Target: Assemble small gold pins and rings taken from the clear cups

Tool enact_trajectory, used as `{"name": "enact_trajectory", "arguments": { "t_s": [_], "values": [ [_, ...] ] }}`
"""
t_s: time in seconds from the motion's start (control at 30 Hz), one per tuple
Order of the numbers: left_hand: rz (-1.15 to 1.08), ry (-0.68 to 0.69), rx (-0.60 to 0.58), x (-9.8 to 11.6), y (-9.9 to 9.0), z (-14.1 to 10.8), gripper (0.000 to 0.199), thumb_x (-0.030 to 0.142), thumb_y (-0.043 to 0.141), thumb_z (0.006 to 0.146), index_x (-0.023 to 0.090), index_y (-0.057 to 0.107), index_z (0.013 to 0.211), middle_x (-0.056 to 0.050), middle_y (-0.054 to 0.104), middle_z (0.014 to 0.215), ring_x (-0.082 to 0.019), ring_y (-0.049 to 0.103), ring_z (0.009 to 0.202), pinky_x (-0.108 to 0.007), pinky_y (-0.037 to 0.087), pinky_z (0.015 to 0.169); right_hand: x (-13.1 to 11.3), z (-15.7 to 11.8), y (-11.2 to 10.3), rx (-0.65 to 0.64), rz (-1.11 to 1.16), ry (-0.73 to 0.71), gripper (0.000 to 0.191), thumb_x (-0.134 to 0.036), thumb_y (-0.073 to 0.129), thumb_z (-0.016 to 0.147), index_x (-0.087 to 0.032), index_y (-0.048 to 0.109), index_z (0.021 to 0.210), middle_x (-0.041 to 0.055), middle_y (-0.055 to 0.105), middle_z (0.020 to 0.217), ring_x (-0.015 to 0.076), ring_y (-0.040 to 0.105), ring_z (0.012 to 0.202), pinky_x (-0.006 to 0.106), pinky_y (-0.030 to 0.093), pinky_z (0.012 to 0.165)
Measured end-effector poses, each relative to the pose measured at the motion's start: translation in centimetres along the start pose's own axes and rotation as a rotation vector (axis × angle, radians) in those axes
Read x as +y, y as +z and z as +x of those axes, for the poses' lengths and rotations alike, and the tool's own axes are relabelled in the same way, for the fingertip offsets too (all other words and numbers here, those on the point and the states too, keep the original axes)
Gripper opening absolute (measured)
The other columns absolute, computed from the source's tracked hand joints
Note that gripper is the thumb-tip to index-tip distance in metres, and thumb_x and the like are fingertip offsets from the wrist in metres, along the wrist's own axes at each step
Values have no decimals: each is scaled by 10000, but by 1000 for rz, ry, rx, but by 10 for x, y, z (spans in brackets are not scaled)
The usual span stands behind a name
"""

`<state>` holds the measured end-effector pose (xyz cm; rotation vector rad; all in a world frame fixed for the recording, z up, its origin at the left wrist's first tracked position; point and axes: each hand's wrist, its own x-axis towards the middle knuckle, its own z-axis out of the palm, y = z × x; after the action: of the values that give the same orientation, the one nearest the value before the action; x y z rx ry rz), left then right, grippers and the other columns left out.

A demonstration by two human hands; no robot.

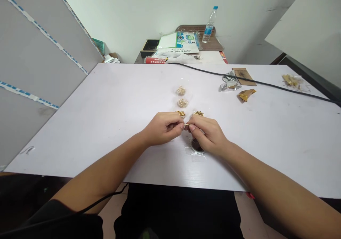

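Note:
Between my two hands runs a thin gold-coloured piece (187, 124), pinched at both ends by fingertips above the white table (112, 107). My left hand (167, 127) is closed on its left end, and my right hand (205, 130) grips the right end. Small gold pieces lie in two piles just behind the hands, one at the left (180, 113) and one at the right (199, 113). A round dark container (197, 145) is partly covered by my right hand. Farther back sit two small clear containers of pale pieces, one (182, 103) in front of the other (180, 91).
A black cable (207, 70) crosses the table's back right. Near it lie silver foil (230, 82), a brown card (244, 76), a gold wrapper (246, 95) and a bag of pale pieces (294, 81). A water bottle (210, 25) stands beyond the table. A partition (34, 61) borders the left.

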<state>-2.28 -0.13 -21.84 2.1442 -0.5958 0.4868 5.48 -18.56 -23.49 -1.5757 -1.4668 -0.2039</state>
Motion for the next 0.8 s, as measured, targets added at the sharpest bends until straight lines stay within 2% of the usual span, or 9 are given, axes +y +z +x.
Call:
{"name": "enact_trajectory", "arguments": {
  "t_s": [0.33,0.57,0.8],
  "values": [
    [12,-8,3,1,-1,0,173,150,505,895,128,575,738,21,508,632,-61,397,548,-191,344,526,0,0,1,48,-37,0,120,-105,487,952,-136,602,936,20,501,697,109,447,636,256,393,597],
    [16,-9,0,0,-2,0,167,137,518,893,118,577,738,24,505,636,-53,401,560,-182,349,540,-2,0,0,59,-61,7,111,-103,497,947,-140,598,922,21,511,699,111,450,634,261,399,592],
    [-84,-140,-20,3,0,1,176,168,513,881,125,591,730,27,516,616,-53,392,528,-177,327,496,-3,2,0,55,-80,-3,131,-115,474,959,-160,576,889,10,499,673,116,462,619,257,400,575]
  ]
}}
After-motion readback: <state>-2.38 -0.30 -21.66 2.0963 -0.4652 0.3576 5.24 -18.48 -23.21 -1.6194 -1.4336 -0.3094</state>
